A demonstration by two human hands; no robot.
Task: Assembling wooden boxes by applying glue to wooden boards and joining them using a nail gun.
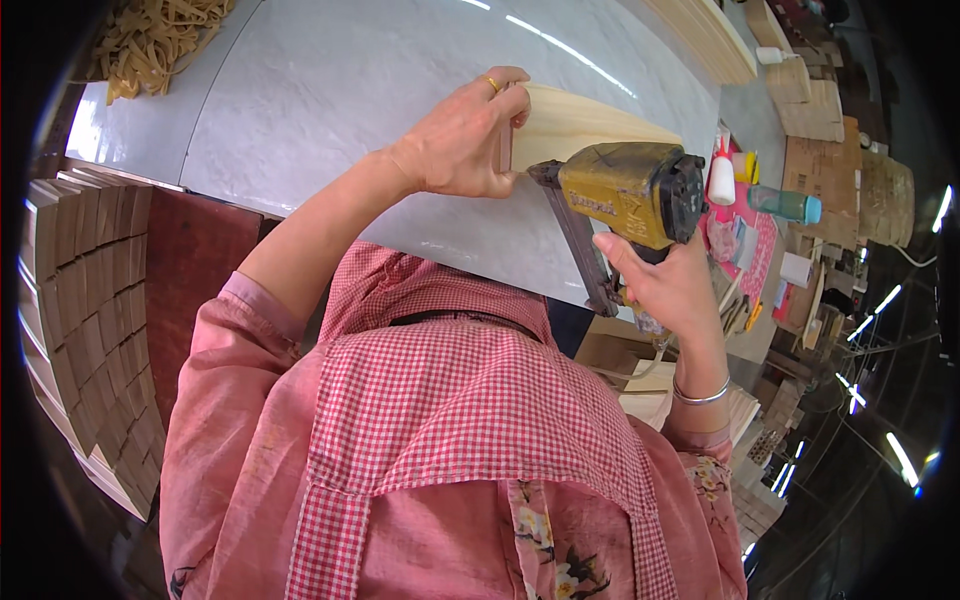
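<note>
My right hand (668, 285) grips the handle of a yellow and black pneumatic nail gun (620, 190). A hose leads down from the gun's handle end, and the nose points left toward a corner of pale wood. My left hand (462, 135), with a ring on one finger, is closed around a narrow wooden end piece (506, 143). That piece stands against a longer light wooden board (580, 122), which lies partly behind the gun. The gun's nose is close to my left fingertips; whether it touches the wood I cannot tell.
The work sits on a grey marbled tabletop (330, 90). Tan bands (160, 40) lie heaped at the far left. Stacked wooden pieces (95, 320) stand at the left. Beyond the gun are a white glue bottle (722, 178), a teal-capped bottle (785, 204) and stacked boards (705, 40).
</note>
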